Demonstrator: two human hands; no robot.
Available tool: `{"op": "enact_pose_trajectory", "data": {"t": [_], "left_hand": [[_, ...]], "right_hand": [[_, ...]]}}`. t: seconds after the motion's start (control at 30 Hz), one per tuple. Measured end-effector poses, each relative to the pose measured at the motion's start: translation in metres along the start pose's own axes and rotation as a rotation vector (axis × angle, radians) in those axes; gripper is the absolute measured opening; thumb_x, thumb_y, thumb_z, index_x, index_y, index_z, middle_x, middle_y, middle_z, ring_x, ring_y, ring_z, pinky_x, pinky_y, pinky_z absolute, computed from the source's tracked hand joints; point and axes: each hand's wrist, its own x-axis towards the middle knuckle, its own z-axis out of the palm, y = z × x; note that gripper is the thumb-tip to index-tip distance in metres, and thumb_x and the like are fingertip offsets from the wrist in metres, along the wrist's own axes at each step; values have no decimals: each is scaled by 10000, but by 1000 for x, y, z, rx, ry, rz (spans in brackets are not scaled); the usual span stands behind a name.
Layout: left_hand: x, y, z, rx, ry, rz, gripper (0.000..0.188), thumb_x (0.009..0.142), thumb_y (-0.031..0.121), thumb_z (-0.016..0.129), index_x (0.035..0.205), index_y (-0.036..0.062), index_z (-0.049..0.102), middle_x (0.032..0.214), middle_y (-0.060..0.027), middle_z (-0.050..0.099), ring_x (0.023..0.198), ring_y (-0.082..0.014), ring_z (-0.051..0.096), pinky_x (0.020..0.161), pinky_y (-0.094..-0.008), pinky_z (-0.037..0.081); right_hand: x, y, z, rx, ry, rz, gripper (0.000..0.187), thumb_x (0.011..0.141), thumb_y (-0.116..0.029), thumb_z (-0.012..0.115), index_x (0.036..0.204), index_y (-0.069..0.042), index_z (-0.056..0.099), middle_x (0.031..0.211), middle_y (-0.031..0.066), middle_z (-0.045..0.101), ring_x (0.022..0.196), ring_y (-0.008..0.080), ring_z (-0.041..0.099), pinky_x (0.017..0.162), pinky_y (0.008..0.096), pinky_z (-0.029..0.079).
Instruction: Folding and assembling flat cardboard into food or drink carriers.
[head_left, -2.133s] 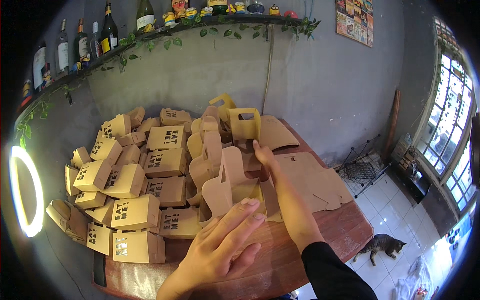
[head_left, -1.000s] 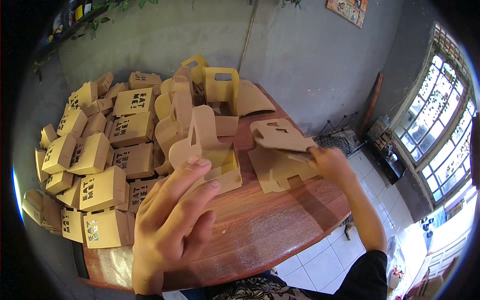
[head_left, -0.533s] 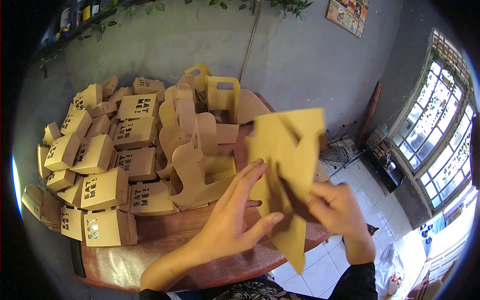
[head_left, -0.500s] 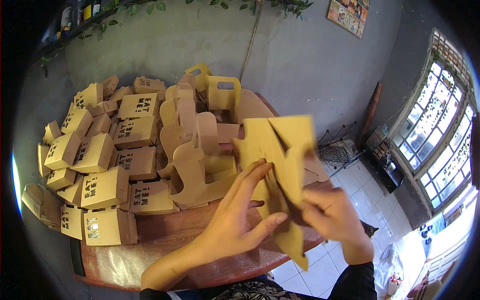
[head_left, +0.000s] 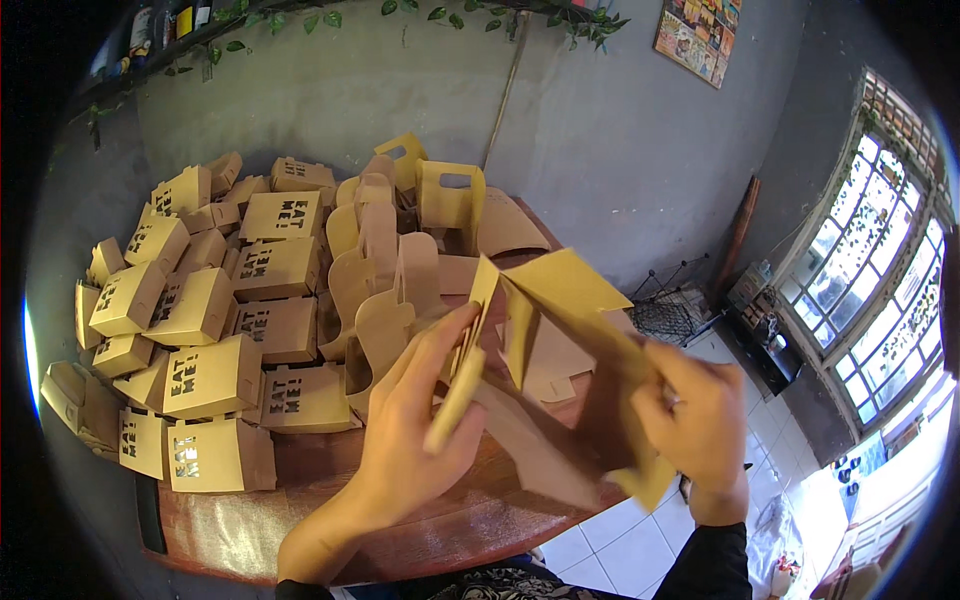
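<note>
A brown cardboard carrier (head_left: 530,435), part-unfolded, is spread between my two hands above the table's right front. My left hand (head_left: 415,430) is closed on its left side, the panel edge pinched between thumb and fingers. On the opposite side, my right hand (head_left: 695,420) has its fingers bent round the right panel; motion blurs it slightly. A yellowish flap (head_left: 570,280) of the carrier points up and away from me. Just beyond my left hand stand several cardboard carriers (head_left: 385,325) with rounded, raised sides, packed in a row.
Several closed cardboard boxes (head_left: 210,375) with dark printing are piled on the left of the brown wooden table (head_left: 340,500). Flat cardboard sheets (head_left: 560,370) lie beneath the held carrier. Two carriers with handle holes (head_left: 450,200) stand near the wall. Right of the table is a tiled floor.
The held carrier has gone from nearly flat to opened out, its panels spread apart. My right hand has moved a little right, and my left hand now grips the edge rather than lying against the face.
</note>
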Motion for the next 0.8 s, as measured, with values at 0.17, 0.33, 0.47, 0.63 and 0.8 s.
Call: {"op": "enact_pose_trajectory", "data": {"t": [0.17, 0.33, 0.47, 0.63, 0.8], "left_hand": [[-1, 3, -11, 145, 1, 150, 511, 764, -36, 646, 1269, -6, 577, 1114, -172, 642, 863, -311, 660, 704, -332, 531], [-1, 2, -8, 330, 109, 419, 466, 723, -39, 637, 1183, 32, 660, 1129, -140, 656, 923, -299, 673, 712, -361, 522], [2, 5, -2, 407, 190, 536, 490, 708, -11, 662, 1187, 90, 687, 1179, -129, 653, 1000, -291, 672, 694, -341, 488], [6, 0, -2, 354, 138, 647, 461, 681, -16, 679, 1125, 102, 716, 1112, -88, 696, 974, -264, 679, 655, -300, 455], [5, -1, -11, 317, 162, 678, 400, 661, -1, 706, 1049, 95, 729, 1071, -71, 712, 939, -261, 685, 643, -300, 456]], "right_hand": [[11, 3, -27, -130, -199, -152, 395, 744, -69, 640, 1133, -126, 684, 687, 75, 653, 537, 262, 616, 521, 321, 494], [18, -10, -33, -190, -280, -217, 566, 744, -97, 645, 1304, -169, 603, 625, 43, 582, 526, 252, 588, 510, 342, 483], [17, -19, -32, -178, -266, -358, 415, 683, -65, 681, 1097, -83, 669, 665, 70, 581, 558, 257, 590, 555, 341, 496], [19, -22, -30, -100, -363, -463, 388, 672, -89, 706, 1057, -69, 659, 675, 43, 563, 572, 260, 586, 582, 338, 510], [28, -30, -35, -240, -353, -367, 498, 687, -76, 685, 1183, -106, 644, 702, 68, 573, 595, 278, 587, 567, 354, 498]]}}
